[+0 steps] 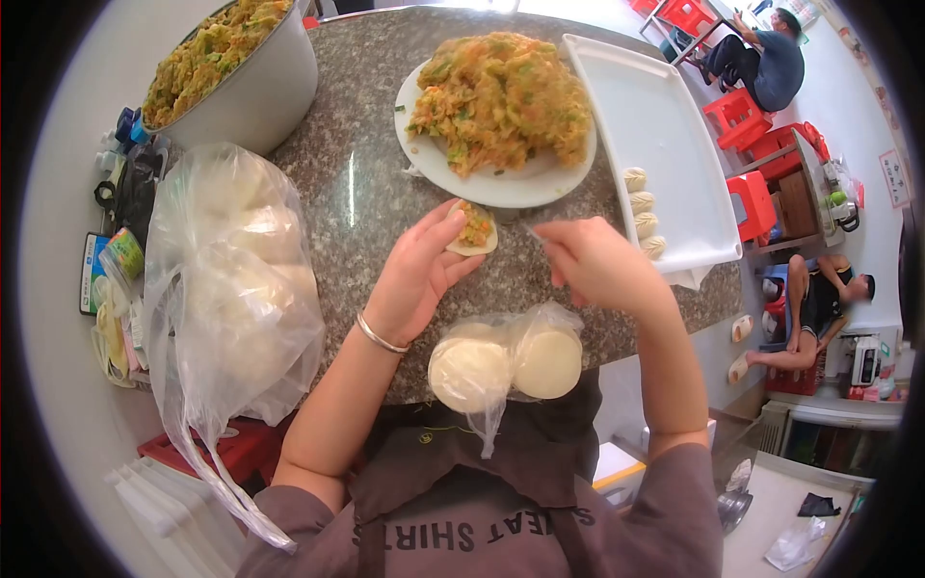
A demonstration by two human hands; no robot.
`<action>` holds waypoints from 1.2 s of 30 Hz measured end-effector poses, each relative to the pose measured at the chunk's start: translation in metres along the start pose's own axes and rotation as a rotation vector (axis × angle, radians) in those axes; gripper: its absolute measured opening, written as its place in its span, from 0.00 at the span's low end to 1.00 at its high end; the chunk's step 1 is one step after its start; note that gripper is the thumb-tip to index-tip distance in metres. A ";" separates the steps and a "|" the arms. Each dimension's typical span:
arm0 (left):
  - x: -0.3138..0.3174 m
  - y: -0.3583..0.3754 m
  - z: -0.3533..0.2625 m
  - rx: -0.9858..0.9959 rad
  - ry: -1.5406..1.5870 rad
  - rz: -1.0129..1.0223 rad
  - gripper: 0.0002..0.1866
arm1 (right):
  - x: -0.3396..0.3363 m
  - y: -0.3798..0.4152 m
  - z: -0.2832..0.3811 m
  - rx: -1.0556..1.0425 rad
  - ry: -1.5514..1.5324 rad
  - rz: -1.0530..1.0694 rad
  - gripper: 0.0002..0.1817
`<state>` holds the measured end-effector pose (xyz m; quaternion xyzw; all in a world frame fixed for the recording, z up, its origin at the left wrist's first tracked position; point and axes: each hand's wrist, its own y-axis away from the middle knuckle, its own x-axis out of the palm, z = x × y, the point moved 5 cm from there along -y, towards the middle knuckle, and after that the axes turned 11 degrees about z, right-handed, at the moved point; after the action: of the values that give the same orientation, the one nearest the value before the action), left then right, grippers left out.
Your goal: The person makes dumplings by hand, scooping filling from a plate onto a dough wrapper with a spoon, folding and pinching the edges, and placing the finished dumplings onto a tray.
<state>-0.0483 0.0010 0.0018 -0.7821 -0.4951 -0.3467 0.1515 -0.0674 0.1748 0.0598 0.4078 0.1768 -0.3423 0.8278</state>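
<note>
My left hand (421, 267) cradles a round dough wrapper (485, 237) with orange and green filling (474, 224) on it. Just to the right, my right hand (590, 262) pinches what looks like a thin tool, its shape blurred. Beyond both hands, a white plate (514, 190) bears a big mound of filling (506, 96). Nearer my body, two stacks of round wrappers (469, 369) lie in clear plastic. At the right, a white tray (674, 125) holds a short row of several pleated dumplings (644, 214).
A large metal bowl (260, 87) of filling stands at the back left. Below it sits a bulging clear plastic bag (241, 250) of pale rounds. At the far right are red stools (737, 118) and two seated people (776, 67), well away from my hands.
</note>
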 end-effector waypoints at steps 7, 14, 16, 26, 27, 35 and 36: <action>0.002 0.001 0.002 0.013 0.071 0.004 0.25 | 0.017 0.012 -0.001 -0.121 0.043 -0.091 0.17; 0.000 0.001 0.001 0.001 0.212 -0.017 0.26 | 0.031 0.027 0.006 -0.251 0.140 -0.292 0.15; -0.002 0.001 0.001 0.018 0.227 -0.040 0.26 | 0.025 0.027 0.008 -0.313 0.139 -0.325 0.14; -0.007 0.000 0.004 0.011 0.272 -0.034 0.25 | 0.003 -0.013 -0.012 -0.224 0.285 -0.518 0.14; -0.007 0.001 0.005 0.010 0.274 -0.034 0.25 | 0.005 -0.010 -0.012 -0.222 0.285 -0.517 0.14; -0.007 -0.001 0.005 0.052 0.351 -0.011 0.28 | 0.022 0.014 0.001 -0.265 -0.077 -0.333 0.16; -0.007 -0.001 0.005 0.054 0.352 -0.016 0.28 | 0.025 0.016 0.001 -0.298 -0.068 -0.332 0.16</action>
<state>-0.0488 -0.0006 -0.0071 -0.7011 -0.4763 -0.4661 0.2538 -0.0382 0.1700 0.0546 0.2344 0.2622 -0.4574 0.8167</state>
